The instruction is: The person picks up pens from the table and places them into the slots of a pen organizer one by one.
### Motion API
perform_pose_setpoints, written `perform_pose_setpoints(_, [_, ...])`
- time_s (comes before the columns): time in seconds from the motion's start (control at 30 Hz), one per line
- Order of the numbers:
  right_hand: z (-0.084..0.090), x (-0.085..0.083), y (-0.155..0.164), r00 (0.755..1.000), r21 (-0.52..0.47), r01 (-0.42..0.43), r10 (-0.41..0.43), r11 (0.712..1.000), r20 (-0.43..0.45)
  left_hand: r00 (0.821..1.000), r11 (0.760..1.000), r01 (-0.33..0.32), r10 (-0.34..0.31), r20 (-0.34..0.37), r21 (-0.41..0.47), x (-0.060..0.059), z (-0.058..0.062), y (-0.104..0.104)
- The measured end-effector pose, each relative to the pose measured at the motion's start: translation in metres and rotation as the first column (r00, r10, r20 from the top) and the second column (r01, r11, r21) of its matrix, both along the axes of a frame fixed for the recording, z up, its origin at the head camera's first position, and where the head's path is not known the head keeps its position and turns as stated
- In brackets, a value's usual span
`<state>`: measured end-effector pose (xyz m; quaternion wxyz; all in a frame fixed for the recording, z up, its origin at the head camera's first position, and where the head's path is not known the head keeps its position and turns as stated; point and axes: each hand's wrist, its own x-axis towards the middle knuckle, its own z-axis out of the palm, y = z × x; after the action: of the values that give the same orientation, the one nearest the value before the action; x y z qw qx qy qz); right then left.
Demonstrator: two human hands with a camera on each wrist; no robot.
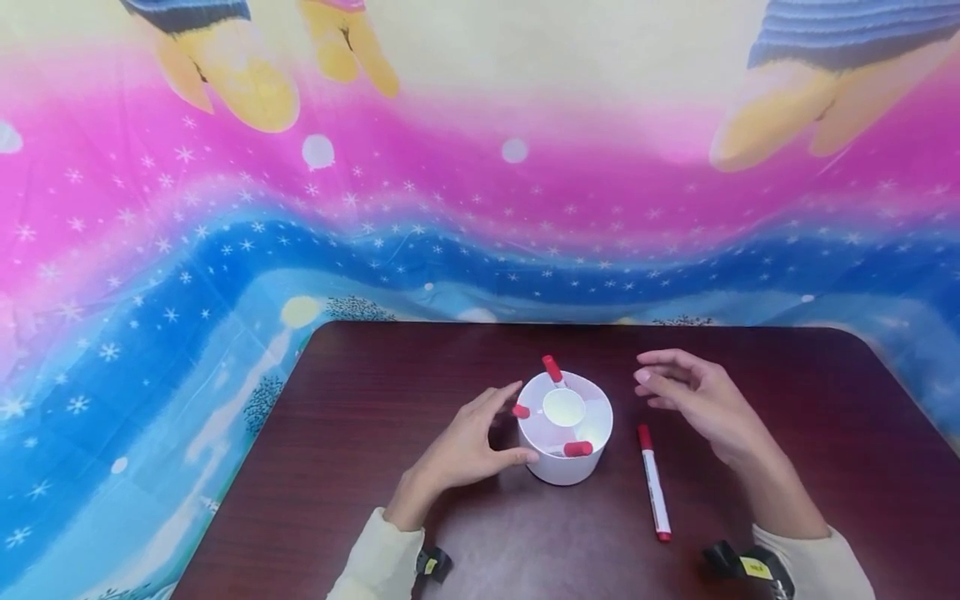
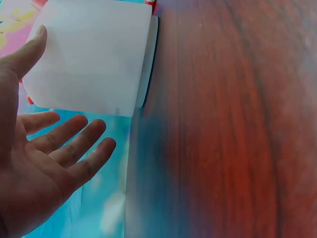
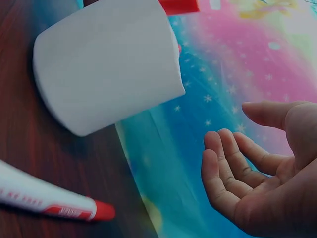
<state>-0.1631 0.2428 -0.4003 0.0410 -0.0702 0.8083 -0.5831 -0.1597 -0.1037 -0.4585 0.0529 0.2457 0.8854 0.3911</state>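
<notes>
A round white pen holder (image 1: 564,471) with a central cup and divided sections stands on the table. Three red-capped markers lean in it: one at the back (image 1: 552,369), one at the left (image 1: 521,412), one at the front (image 1: 577,449). My left hand (image 1: 468,437) is at the holder's left side, thumb and fingers spread around it; the left wrist view shows the palm (image 2: 39,168) facing it. To the right of the holder, my right hand (image 1: 701,400) hovers with loosely bent fingers and nothing in them. Below it lies a white marker with a red cap (image 1: 655,483).
The dark wooden table (image 1: 360,392) has rounded back corners. Behind and beside it hangs a colourful printed cloth (image 1: 450,200) with snowflakes. Black straps with yellow labels circle the left wrist (image 1: 433,565) and the right wrist (image 1: 753,568).
</notes>
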Motion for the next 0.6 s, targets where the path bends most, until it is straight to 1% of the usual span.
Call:
perform_pose_setpoints(0.33, [-0.015, 0.010, 0.022, 0.999, -0.001, -0.009, 0.009, 1.000, 0.039, 1.000, 1.000, 0.014, -0.014, -0.004, -0.004, 0.001, -0.002, 0.005])
perform_pose_setpoints(0.6, [-0.030, 0.021, 0.031, 0.993, -0.021, -0.004, 0.007, 1.000, 0.119, 1.000, 1.000, 0.016, -0.016, 0.014, -0.001, 0.002, -0.001, 0.005])
